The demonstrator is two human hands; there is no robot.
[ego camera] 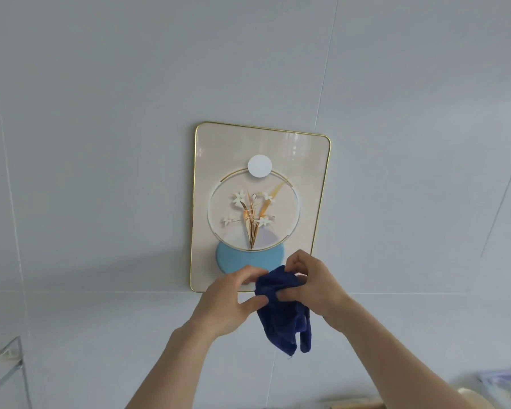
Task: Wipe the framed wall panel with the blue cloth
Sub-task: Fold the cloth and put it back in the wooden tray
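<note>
One framed wall panel (258, 208) hangs on a pale grey tiled wall (101, 143), seen from below and close up. Two bare hands reach up in front of its lower edge, holding one dark blue cloth (283, 314) between them.

The panel is a tall rectangle with rounded corners and a thin gold frame. Its glossy cream face shows a large ring enclosing a spray of four white flowers on gold stems, one white disc at the top of the ring and one light blue oval at the bottom.

The cloth is crumpled and hangs in soft folds, its loose end drooping below the panel's bottom edge. The left hand (233, 302) pinches the cloth's left edge, thumb below and fingers curled above. The right hand (310, 284) grips the bunched top of the cloth, its fingers curled tightly into the fabric. Whether the cloth touches the panel cannot be told.

One clear acrylic stand (3, 370) shows at the lower left corner, and blurred items sit at the lower right.
</note>
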